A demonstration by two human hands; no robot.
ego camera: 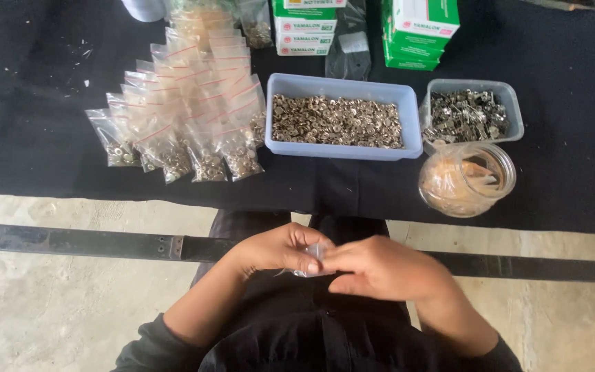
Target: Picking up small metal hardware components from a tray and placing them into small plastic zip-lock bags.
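A: Item one, the thing in hand?

B: One small clear plastic bag [313,256], pinched between both hands above the lap, low in the head view at about 6 o'clock from the large tub. It lies right at the fingertips; only a crumpled corner shows between them, and its contents cannot be made out.

A: Left hand?

B: Left hand [278,249], fingers curled in, thumb and forefinger closed on the bag's left edge. The bag sits at 3 o'clock of that hand, touching the thumb tip.

A: Right hand?

B: Right hand [380,267], fingers bunched and clamped on the bag's right edge. The bag sits at 9 o'clock of it, mostly hidden behind the knuckles.

A: Stock on the table?

B: Black cloth [573,186] covering the table. One pale blue rectangular tub [342,150] of small brass-coloured rings, at 12 o'clock of the hands. One smaller clear tub [511,96] of silver metal parts, just beside it at 3 o'clock. One clear round jar [467,180] with orange-tinted contents, touching the small tub's near edge. A fanned heap of filled zip bags [187,117] with red seal lines, at 9 o'clock of the blue tub. Green and white cartons [418,31] stacked at the far edge.

A: Below the table?

B: A dark metal bar [91,243] running across, over a concrete floor [49,317].
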